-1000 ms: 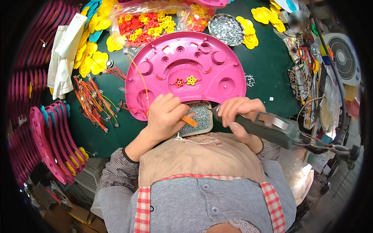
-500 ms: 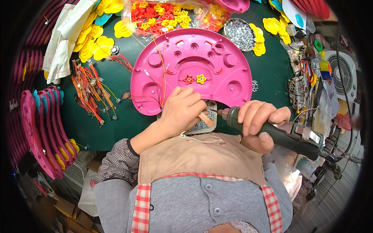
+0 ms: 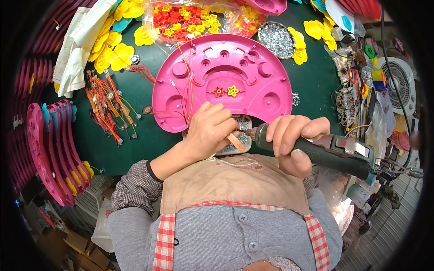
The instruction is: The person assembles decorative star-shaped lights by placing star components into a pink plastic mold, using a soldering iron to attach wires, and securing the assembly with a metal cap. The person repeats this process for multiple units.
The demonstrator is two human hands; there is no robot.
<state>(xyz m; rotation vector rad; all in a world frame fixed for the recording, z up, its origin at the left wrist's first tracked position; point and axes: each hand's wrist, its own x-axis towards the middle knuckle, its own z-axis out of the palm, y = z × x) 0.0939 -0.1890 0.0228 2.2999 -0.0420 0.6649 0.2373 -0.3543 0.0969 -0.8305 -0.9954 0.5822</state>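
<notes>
Fastening one pink half-round shell point(image 3: 221, 81) lying on the green table point(image 3: 135, 140), near edge at the chest. Right hand point(image 3: 294, 140) wrapping one dark power screwdriver point(image 3: 330, 153); left hand point(image 3: 210, 133) pinching one small orange piece point(image 3: 235, 142) at its tip. Next, probably seating tip squarely before driving.

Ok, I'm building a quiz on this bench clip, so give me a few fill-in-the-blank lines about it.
1. The right hand grips a dark green power ____.
2. The big half-round shell on the table is ____ in colour.
3. On the shell sit two small flowers, one red and one ____.
4. The left hand rests at the shell's ____ edge.

Missing words: screwdriver; pink; yellow; near
</notes>
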